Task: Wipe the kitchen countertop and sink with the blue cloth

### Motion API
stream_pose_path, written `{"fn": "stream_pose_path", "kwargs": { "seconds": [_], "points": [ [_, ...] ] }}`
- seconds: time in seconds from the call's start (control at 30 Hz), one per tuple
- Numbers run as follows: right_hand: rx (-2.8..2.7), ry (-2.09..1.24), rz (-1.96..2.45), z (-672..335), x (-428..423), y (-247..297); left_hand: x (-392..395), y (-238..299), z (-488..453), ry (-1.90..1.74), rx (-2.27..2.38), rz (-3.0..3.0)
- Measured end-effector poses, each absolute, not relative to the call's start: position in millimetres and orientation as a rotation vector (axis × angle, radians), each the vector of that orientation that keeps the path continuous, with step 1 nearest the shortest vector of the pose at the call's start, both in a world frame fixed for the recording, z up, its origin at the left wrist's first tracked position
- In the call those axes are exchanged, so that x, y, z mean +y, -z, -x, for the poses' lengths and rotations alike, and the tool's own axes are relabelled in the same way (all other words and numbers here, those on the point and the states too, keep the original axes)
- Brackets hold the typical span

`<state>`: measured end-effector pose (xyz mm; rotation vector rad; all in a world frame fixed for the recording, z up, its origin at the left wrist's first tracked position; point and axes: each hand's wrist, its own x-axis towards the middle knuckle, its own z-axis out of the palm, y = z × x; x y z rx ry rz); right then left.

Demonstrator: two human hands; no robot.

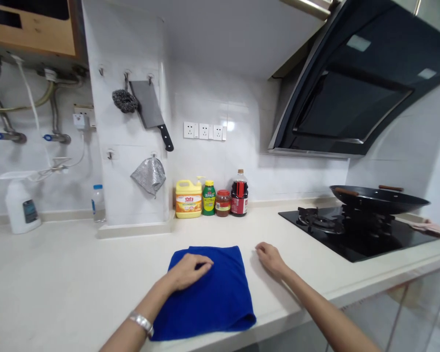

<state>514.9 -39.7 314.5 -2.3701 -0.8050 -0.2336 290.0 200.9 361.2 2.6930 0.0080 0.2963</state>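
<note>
A folded blue cloth [216, 293] lies on the pale countertop [69, 283] near its front edge. My left hand [188, 270] rests on the cloth's upper left part, fingers curled loosely and pressed down onto the fabric. My right hand [271, 258] lies on the bare counter just right of the cloth, fingers bent, with nothing in it. A metal watch band shows on my left wrist.
Against the back wall stand a yellow detergent jug [188, 199], a green bottle [209, 197], a red jar [223, 203] and a dark sauce bottle [239, 193]. A black wok [377, 198] sits on the gas hob [355, 234] at right. A cleaver [150, 110] hangs on the wall.
</note>
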Motion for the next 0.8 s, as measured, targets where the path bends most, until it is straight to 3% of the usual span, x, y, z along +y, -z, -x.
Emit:
{"fn": "stream_pose_path", "kwargs": {
  "seconds": [0.1,0.23,0.5,0.8],
  "points": [
    [-0.813,0.247,2.402,-500,1,-319,235,-354,-293,-0.631,0.434,-2.675],
    [-0.770,0.304,2.472,-481,36,-319,264,-336,-289,-0.726,0.767,-2.646],
    [-0.765,0.400,2.772,-476,41,-315,266,-321,-304,-0.693,0.822,-2.684],
    [-0.882,0.372,2.705,-479,39,-317,261,-333,-301,-0.735,0.702,-2.637]
  ]
}}
